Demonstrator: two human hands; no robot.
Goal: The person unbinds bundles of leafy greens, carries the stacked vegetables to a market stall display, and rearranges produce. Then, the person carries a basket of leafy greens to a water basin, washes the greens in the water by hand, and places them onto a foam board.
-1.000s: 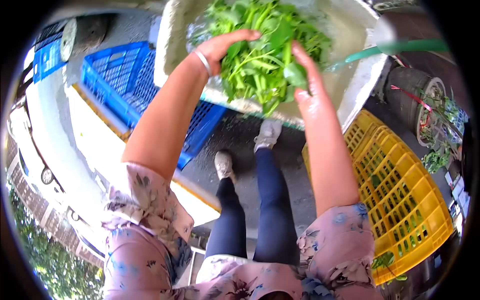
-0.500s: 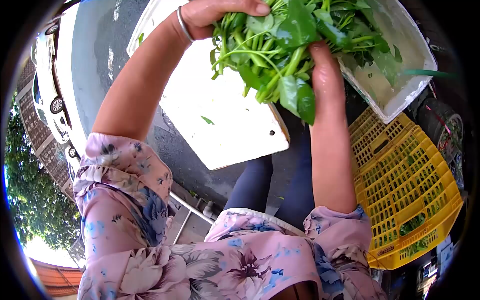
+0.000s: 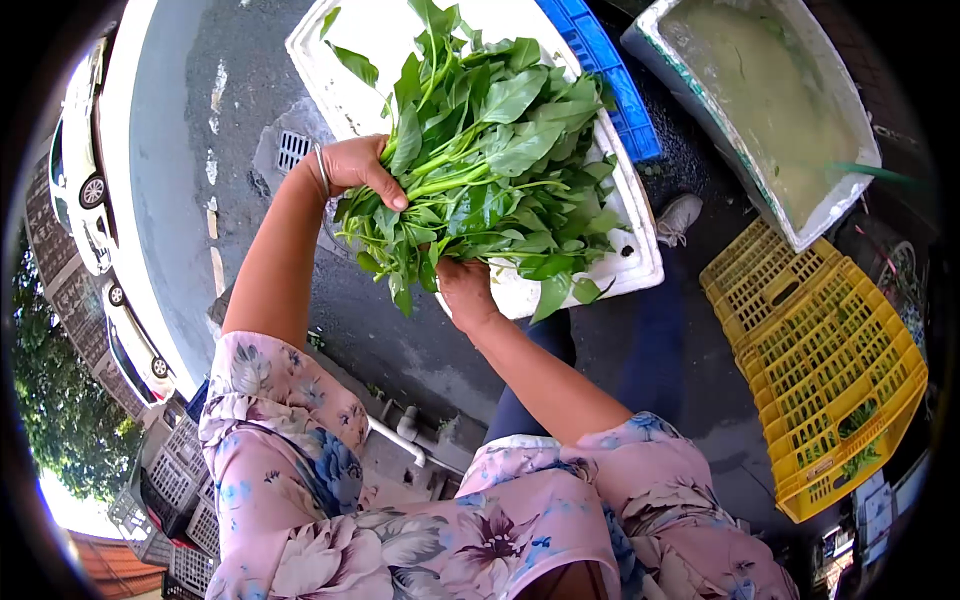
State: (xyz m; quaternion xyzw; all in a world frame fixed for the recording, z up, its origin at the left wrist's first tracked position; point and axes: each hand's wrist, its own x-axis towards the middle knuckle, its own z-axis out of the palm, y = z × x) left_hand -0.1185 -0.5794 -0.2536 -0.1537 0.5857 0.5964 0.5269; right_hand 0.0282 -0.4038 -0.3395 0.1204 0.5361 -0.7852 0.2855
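One large loose bunch of long-stemmed, broad-leaved green vegetables [image 3: 510, 175], upper centre of the frame, cut ends toward the left, leaves spread toward the right. Left hand [image 3: 365, 172], at the bunch's left edge: curled around the stems, thumb laid over them, fingers mostly hidden; silver metal bangle [image 3: 321, 172] at the wrist. Right hand [image 3: 467, 295], at the bunch's lower edge: bent in against the greens, fingertips lost among leaves, closure cannot be told. Beneath, one white rectangular slab with a raised rim [image 3: 640, 265]; whether the bunch rests on it cannot be told. At upper right, one blue plastic crate [image 3: 630, 125] and one white-walled rectangular tub [image 3: 690, 105] of cloudy water, green hose [image 3: 875, 172] at its right edge. At right, one yellow slatted plastic crate [image 3: 810, 370].
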